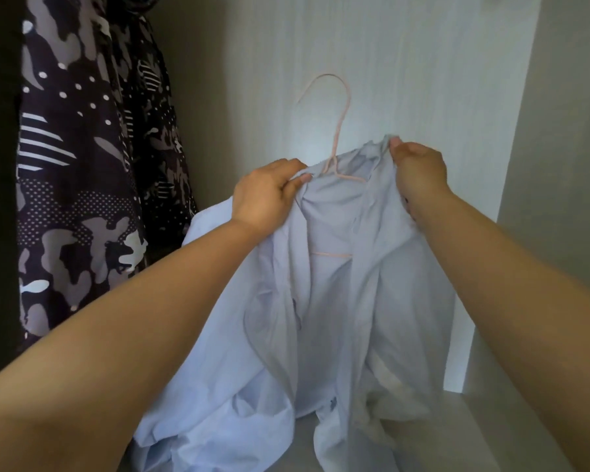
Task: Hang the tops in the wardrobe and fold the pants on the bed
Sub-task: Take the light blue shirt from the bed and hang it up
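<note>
Left grip (266,192) curls its fingers and thumb round the cloth of the light blue shirt (321,301), at the 9 o'clock side of the neck. Right grip (419,172) pinches the collar at the 3 o'clock side, a bit higher up. A pink hanger (337,137) sits inside the shirt. Its hook sticks up at 12 o'clock, between the two grips, in front of the white back wall (406,63) of the wardrobe. Its bottom bar shows through the open front of the shirt. The shirt is in the middle of the wardrobe. Its loose bottom lies bunched on the wardrobe floor (491,437) at 6 o'clock. A dark top (82,165) with grey and white spots, stripes and blobs hangs at 9 o'clock, near the shirt.
</note>
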A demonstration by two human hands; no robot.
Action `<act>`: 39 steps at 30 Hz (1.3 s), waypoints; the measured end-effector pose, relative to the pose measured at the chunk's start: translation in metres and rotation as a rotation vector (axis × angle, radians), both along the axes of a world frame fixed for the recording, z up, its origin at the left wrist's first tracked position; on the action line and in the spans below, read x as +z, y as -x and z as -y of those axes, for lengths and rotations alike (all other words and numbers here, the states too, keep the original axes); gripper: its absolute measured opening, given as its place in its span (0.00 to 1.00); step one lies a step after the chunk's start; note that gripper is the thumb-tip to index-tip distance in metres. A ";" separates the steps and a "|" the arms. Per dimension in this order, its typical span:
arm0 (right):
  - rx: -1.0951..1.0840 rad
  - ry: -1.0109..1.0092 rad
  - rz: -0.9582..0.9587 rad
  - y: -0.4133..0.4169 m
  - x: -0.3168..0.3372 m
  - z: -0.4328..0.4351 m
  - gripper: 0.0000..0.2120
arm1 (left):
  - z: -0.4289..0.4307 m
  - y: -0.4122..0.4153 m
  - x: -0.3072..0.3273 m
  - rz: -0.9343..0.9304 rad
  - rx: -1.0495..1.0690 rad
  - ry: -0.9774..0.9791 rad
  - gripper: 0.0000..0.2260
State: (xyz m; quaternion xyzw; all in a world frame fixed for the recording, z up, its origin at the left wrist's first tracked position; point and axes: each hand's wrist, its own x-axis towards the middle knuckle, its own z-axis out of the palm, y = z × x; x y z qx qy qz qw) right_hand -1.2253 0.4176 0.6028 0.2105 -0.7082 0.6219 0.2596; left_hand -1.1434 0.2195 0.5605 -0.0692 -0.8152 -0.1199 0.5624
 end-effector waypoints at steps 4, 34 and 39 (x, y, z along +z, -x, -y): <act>-0.268 -0.754 0.125 0.020 -0.001 -0.007 0.19 | 0.010 0.001 0.002 -0.011 0.018 -0.160 0.10; -0.380 -0.382 -0.233 -0.005 0.030 -0.045 0.22 | -0.002 0.006 0.049 0.206 -0.433 -1.172 0.23; -0.258 -0.418 -0.245 -0.001 0.005 -0.055 0.18 | 0.014 0.001 0.095 0.105 -0.417 -1.148 0.24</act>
